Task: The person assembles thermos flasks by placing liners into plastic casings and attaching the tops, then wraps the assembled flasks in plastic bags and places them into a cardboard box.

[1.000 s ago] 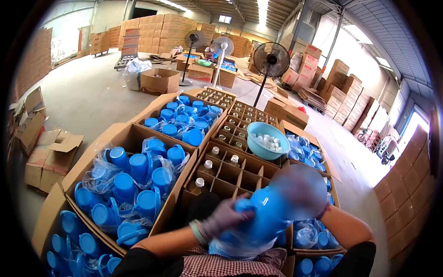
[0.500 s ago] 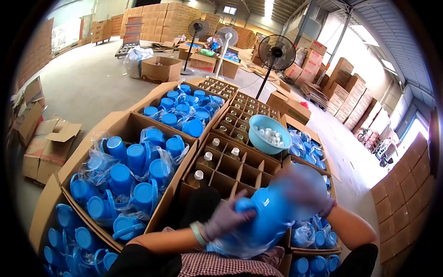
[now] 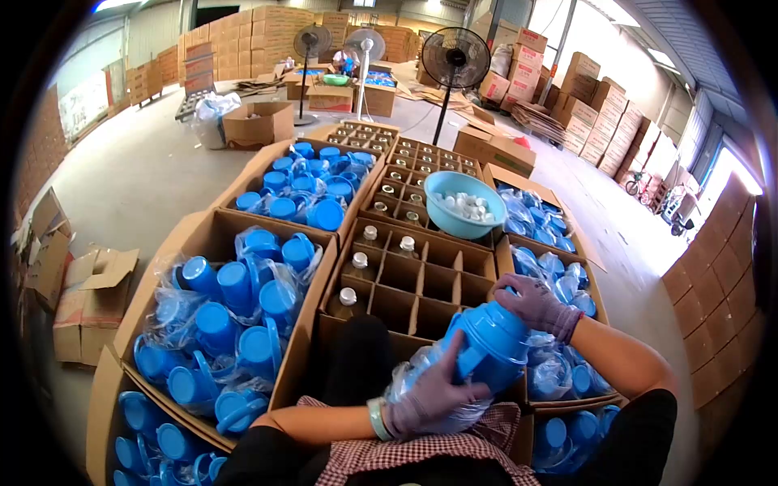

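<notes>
A blue thermos jug (image 3: 486, 340) with a side handle lies tilted over my lap, its wide blue lid end up and to the right. Clear plastic film is bunched around its lower part. My left hand (image 3: 438, 397), in a purple-grey glove, wraps round the body near the handle. The gloved fingers of my right hand (image 3: 535, 306) are curled over the edge of the lid (image 3: 502, 324). Just beyond the jug stands a divided carton (image 3: 438, 283) with several silver-capped bottles (image 3: 348, 300) along its left side.
Cartons of blue jugs (image 3: 215, 324) in plastic film stand at my left and right. A light-blue basin (image 3: 442, 219) of small white pieces rests on another divided carton. Beyond are standing fans (image 3: 455, 58), stacked boxes (image 3: 284, 36) and a distant person (image 3: 346, 63).
My right hand, blurred before, now rests sharply on the lid. My left hand has moved down and right along the jug. The view has shifted slightly.
</notes>
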{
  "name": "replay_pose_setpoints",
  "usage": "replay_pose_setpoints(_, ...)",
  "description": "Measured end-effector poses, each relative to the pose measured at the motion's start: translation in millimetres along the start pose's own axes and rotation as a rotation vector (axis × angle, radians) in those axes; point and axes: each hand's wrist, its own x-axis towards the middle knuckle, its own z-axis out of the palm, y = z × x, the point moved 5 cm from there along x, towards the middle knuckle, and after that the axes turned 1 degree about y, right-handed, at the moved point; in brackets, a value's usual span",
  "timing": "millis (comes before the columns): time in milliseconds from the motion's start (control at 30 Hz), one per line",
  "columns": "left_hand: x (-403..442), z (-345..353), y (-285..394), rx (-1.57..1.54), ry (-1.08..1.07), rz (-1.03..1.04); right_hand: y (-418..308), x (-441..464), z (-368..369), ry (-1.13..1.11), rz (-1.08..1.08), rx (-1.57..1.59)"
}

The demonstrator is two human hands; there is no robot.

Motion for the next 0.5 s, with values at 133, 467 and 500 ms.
replay_pose_setpoints(133,3.5,-63.2,-9.2,-0.656,-0.325,-0.039,-126.7,-37.9,-53.4,0.124,-0.614,-0.171)
replay_pose_setpoints(467,22.0,-19.1,-43.7,-0.228,0.322,-0.124,-9.0,1.5,-15.8,0.053,-0.133,0.012)
replay_pose_setpoints(500,17.7,-13.9,-46.4,-0.277,0.310,-0.103,-14.0,-1.2,-18.0,0.023,-0.091,0.003)
